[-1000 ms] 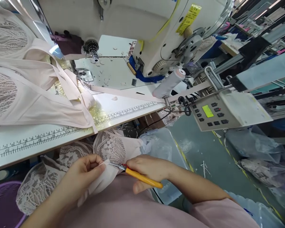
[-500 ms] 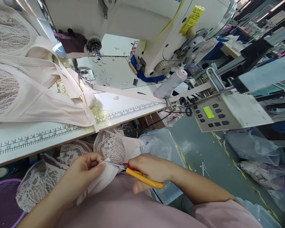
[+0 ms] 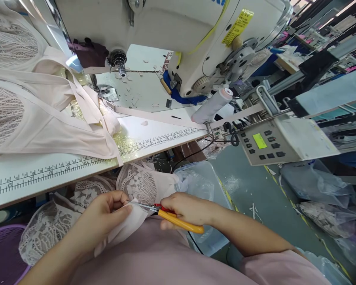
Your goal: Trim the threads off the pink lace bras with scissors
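Note:
My left hand pinches the edge of a pale pink lace bra that hangs over my lap below the table edge. Its thumb and fingertips press the cloth together. In my right hand is a pair of scissors with one orange and one red handle. The scissor blades point left and reach the cloth edge right beside my left fingertips. Whether the blades are parted there is too small to tell.
A sewing machine stands over the table, which has a printed ruler along its front. Another pale bra lies at left. A control box sits at right, a clear plastic bin below, a purple basket lower left.
The fingers of my right hand under the orange handle have drawn in and up, and the handles sit slightly closer together. My left hand holds the cloth in the same place.

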Motion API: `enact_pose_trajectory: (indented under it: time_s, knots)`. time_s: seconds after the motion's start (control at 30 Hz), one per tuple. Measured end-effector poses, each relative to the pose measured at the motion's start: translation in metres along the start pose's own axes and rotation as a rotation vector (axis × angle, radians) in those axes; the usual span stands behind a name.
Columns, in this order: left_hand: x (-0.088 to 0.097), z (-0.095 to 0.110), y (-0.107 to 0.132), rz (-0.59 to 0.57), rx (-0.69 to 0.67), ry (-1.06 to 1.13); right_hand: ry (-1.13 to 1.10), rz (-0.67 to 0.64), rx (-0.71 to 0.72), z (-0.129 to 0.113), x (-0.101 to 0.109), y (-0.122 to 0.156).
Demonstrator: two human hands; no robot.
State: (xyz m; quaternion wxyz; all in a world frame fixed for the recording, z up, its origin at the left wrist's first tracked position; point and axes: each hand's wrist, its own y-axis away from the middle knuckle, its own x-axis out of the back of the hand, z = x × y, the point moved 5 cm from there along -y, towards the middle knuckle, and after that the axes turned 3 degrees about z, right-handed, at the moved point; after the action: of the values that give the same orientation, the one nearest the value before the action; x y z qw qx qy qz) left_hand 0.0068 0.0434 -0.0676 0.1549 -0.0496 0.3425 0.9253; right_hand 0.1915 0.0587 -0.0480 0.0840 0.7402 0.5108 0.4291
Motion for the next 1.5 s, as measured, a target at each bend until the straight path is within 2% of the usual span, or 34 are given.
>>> enact_pose_trajectory:
  time_s: [0.2,0.37,0.47,0.57,0.7,0.83,1.0,1.13,1.2,1.27,1.33,1.37,1.43,1.5]
  knots:
    - [0.003,0.003,-0.001,-0.001,-0.013,-0.024,-0.059,0.061,-0.009,0.003,-0.006,-0.003]
    - [0.008,0.009,0.002,0.003,-0.02,-0.093,-0.168,0.167,0.037,0.011,-0.004,-0.005]
    - [0.011,0.015,0.008,0.04,-0.017,-0.05,-0.284,0.337,0.093,0.007,0.007,-0.006]
    - [0.014,0.018,0.012,0.101,-0.001,0.003,-0.414,0.518,0.186,-0.007,0.015,-0.01]
    - [0.021,0.016,0.016,0.169,0.018,-0.023,-0.521,0.663,0.326,-0.027,0.017,-0.022]
    - [0.027,0.014,0.017,0.236,0.011,-0.02,-0.538,0.65,0.371,-0.035,0.009,-0.034]
    - [0.031,0.015,0.015,0.245,-0.057,-0.032,-0.546,0.6,0.314,-0.037,0.002,-0.036]
    - [0.035,0.016,0.012,0.137,-0.122,-0.164,-0.526,0.621,0.251,-0.037,-0.002,-0.034]
    - [0.038,0.018,0.012,0.087,-0.171,-0.292,-0.49,0.639,0.245,-0.038,-0.002,-0.033]
    - [0.044,0.021,0.013,0.122,-0.242,-0.464,-0.427,0.657,0.229,-0.039,-0.002,-0.031]
    - [0.049,0.027,0.018,0.251,-0.404,-0.68,-0.33,0.667,0.187,-0.038,0.001,-0.03]
    - [0.049,0.032,0.022,0.345,-0.529,-0.792,-0.268,0.667,0.156,-0.037,0.003,-0.029]
    - [0.042,0.038,0.034,0.512,-0.795,-0.999,-0.126,0.67,0.084,-0.035,0.008,-0.027]
    - [0.029,0.035,0.043,0.584,-0.989,-1.15,0.009,0.707,0.017,-0.033,0.016,-0.024]
